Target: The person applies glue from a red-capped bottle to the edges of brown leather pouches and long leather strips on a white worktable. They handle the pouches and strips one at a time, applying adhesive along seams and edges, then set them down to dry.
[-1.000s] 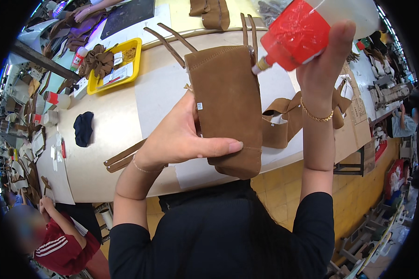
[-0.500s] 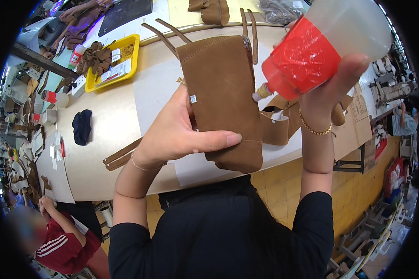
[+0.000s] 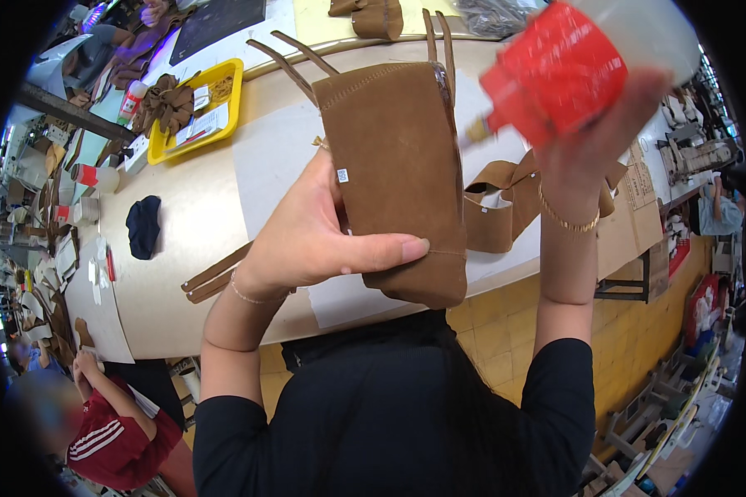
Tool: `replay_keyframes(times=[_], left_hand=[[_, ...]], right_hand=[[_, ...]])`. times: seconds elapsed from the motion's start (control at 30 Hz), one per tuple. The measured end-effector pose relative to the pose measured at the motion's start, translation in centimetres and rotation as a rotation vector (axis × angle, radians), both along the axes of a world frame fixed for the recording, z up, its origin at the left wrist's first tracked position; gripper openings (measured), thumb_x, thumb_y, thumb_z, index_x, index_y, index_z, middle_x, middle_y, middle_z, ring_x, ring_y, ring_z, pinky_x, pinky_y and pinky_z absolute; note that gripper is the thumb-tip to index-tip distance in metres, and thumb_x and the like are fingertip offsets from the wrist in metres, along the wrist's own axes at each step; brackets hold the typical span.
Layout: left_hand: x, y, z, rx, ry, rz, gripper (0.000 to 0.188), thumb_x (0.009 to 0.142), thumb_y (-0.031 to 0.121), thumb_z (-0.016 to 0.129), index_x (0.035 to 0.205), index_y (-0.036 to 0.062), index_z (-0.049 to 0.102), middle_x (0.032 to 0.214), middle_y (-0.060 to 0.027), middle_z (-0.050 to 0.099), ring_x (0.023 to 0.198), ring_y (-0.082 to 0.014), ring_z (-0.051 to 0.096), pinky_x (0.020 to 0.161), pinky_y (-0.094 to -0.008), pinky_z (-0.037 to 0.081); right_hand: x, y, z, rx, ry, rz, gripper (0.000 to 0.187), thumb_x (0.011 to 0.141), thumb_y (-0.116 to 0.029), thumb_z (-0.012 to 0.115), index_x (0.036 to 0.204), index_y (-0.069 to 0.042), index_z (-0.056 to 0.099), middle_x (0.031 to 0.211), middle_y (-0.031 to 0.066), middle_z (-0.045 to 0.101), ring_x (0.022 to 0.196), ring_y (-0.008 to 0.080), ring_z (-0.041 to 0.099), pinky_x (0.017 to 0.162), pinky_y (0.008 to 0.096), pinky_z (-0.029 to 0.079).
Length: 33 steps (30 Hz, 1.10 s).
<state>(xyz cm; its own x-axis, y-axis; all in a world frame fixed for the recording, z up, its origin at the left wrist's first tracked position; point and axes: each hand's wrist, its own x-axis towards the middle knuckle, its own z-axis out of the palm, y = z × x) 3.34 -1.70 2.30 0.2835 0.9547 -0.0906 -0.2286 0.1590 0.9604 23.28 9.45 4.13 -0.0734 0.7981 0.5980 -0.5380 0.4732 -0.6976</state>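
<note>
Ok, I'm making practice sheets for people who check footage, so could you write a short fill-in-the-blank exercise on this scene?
The piece in the left hand is coloured ____. The bottle in the right hand has a ____-coloured wrapping. The tray is coloured ____. The dark cloth bundle lies to the ____ of the held piece.

Missing words: brown; red; yellow; left.

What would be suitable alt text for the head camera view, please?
A person's left hand holds a brown piece above a table; the right hand holds a red-banded bottle, its nozzle near the piece's right side. A yellow tray sits farther left.
</note>
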Motion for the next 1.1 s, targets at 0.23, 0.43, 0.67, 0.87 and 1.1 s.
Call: replay_keyframes(times=[0.23,0.43,0.67,0.87,1.1], left_hand=[[0.4,-0.1,0.1,0.02,-0.041,-0.013,0.08,0.07,0.001,0.078,0.134,-0.0023,0.03,0.119,-0.0101,0.053,0.108,-0.0167,0.055,0.092,-0.0314,0.048],[0.0,-0.2,0.1,0.012,-0.045,-0.008,0.08,0.07,0.001,0.078,0.134,-0.0022,0.03,0.12,-0.0107,0.052,0.109,-0.017,0.055,0.092,-0.0314,0.048],[0.3,0.0,0.3,-0.044,-0.05,0.064,0.086,0.062,0.001,0.08,0.134,-0.002,0.032,0.119,-0.0135,0.056,0.107,-0.0209,0.058,0.092,-0.0337,0.048],[0.3,0.0,0.4,-0.079,-0.028,0.12,0.09,0.058,0.001,0.081,0.134,-0.0023,0.032,0.119,-0.0153,0.057,0.107,-0.0231,0.059,0.093,-0.0347,0.047],[0.2,0.2,0.3,-0.055,0.001,0.122,0.085,0.06,0.0,0.078,0.133,-0.0029,0.034,0.117,-0.0144,0.057,0.106,-0.0217,0.059,0.094,-0.0346,0.046]], right_hand=[[-1.9,1.9,0.8,0.109,-0.055,-0.04,0.059,0.094,-0.053,0.044,0.13,-0.005,0.041,0.108,0.0058,0.057,0.096,0.0158,0.058,0.083,0.0311,0.048],[-2.7,-1.5,2.4,-0.26,-0.009,-0.245,0.075,0.087,-0.064,0.042,0.13,-0.002,0.04,0.109,0.0091,0.057,0.094,0.0189,0.059,0.081,0.0324,0.05],[0.0,-1.5,-1.9,-0.006,-0.399,-0.273,0.107,0.063,-0.092,0.036,0.115,0.001,0.048,0.096,0.0135,0.061,0.083,0.0218,0.066,0.068,0.0322,0.057],[0.1,-2.7,-2.3,0.032,-0.236,-0.076,0.109,0.061,-0.093,0.037,0.112,0.003,0.048,0.092,0.0132,0.06,0.08,0.0212,0.065,0.064,0.03,0.056],[-0.1,-3.1,-2.5,0.115,-0.112,0.114,0.111,0.057,-0.094,0.038,0.108,0.005,0.048,0.086,0.0129,0.058,0.077,0.0205,0.064,0.06,0.0274,0.056]])
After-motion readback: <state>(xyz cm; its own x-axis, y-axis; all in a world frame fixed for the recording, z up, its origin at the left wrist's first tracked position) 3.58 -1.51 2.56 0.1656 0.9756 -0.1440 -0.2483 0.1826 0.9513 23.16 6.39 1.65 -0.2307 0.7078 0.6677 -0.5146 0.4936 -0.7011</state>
